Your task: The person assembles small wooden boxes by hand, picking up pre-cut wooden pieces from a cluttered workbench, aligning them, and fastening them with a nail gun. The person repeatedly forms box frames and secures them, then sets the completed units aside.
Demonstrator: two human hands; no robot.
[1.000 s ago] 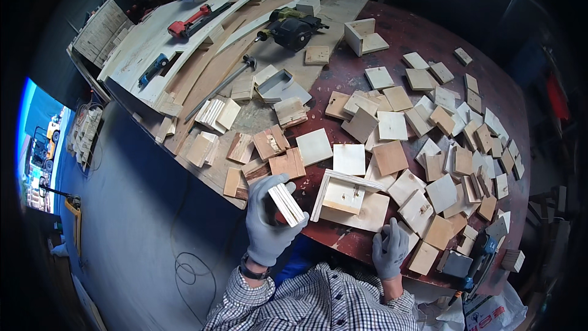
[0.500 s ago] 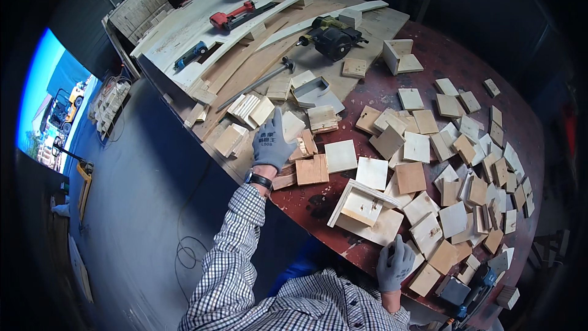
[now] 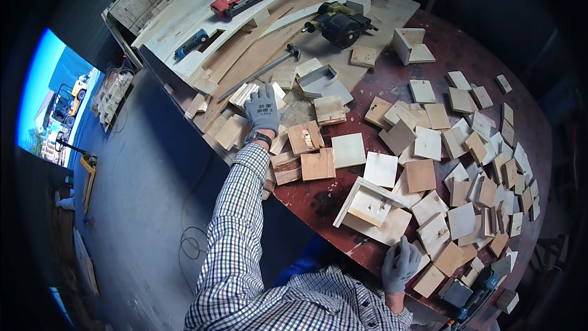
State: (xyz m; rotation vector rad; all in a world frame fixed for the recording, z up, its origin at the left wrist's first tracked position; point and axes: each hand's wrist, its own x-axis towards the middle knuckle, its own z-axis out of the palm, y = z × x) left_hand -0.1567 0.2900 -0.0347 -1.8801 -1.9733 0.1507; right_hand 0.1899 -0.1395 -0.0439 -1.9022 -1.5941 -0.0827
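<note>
My left hand (image 3: pixel 262 110), in a grey work glove, lies over a row of light wooden blocks (image 3: pixel 244 95) at the table's left edge. Its fingers are stretched out over them, and it covers part of the row. Beside it are a thicker wooden block (image 3: pixel 232 132) and a knotty block (image 3: pixel 305 138). My right hand (image 3: pixel 399 265), gloved too, hovers at the near edge by several square wood pieces (image 3: pixel 433 234), fingers loosely bent and apart, nothing in them. Just left of it sits a joined wooden piece (image 3: pixel 372 208) with upright sides.
Many square wood pieces (image 3: pixel 460 220) cover the right of the red table (image 3: pixel 318 208). A hammer (image 3: pixel 269 67), a black-green coil nailer (image 3: pixel 340 27), a red nail gun (image 3: pixel 234 2) and a blue tool (image 3: pixel 192 43) lie farther back. Another blue nailer (image 3: pixel 481 291) lies at near right.
My left hand has shifted slightly left and away from me, onto the light blocks. My right hand stays by the near edge. The view has shifted a little.
</note>
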